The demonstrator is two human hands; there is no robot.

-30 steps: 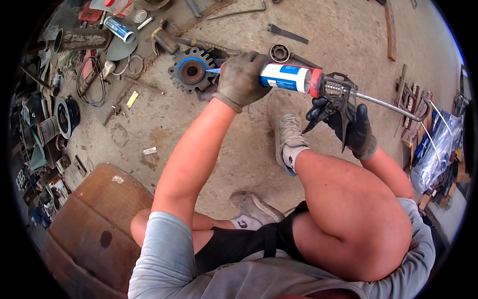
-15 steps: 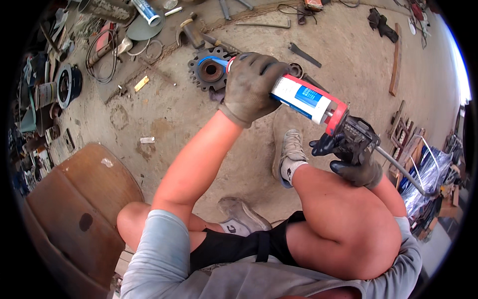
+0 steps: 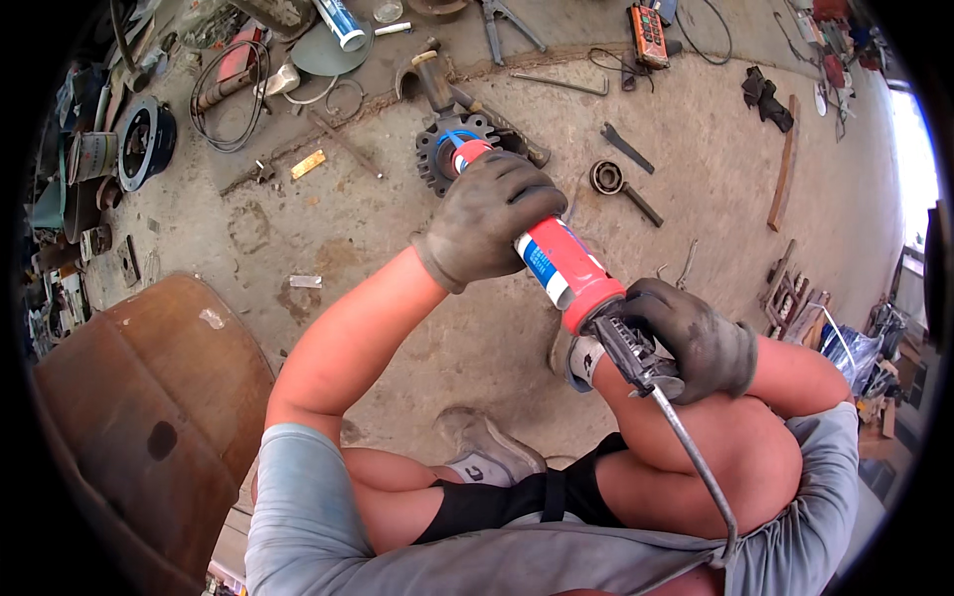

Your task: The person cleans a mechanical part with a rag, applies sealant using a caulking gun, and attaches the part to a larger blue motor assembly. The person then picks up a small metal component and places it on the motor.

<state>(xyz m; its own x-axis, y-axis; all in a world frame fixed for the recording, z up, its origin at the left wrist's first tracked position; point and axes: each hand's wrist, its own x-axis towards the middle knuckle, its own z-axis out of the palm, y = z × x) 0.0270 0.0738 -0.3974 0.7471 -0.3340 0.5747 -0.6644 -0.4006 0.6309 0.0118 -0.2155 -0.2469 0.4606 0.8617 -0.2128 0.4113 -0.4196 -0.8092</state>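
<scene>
The person squats on the concrete floor (image 3: pixel 378 228) and holds a caulking gun (image 3: pixel 556 263) in both gloved hands. The left hand (image 3: pixel 489 221) is wrapped around the front of the red, white and blue sealant tube, fingers curled tight over it. The right hand (image 3: pixel 696 340) is closed around the gun's metal handle and trigger at the back end, and the long push rod (image 3: pixel 696 462) runs back from there toward the person's body.

The tube's long axis runs on a slant, from the right hand at the lower right up and away to the upper left. Its nozzle end points at a round toothed metal part (image 3: pixel 449 149) that lies flat on the floor just ahead of the left hand. The nozzle tip seems to reach the part's blue-marked centre, though whether it touches cannot be told. So the part lies straight forward along the tube's line, and the left hand is the nearer of the two to it, while the right hand stays well back by the knee.

Near the part lie a hammer (image 3: pixel 433 79), a flat wrench (image 3: pixel 626 147) and a ring-ended tool (image 3: pixel 618 185). A rusty brown drum (image 3: pixel 139 397) stands at the person's left
</scene>
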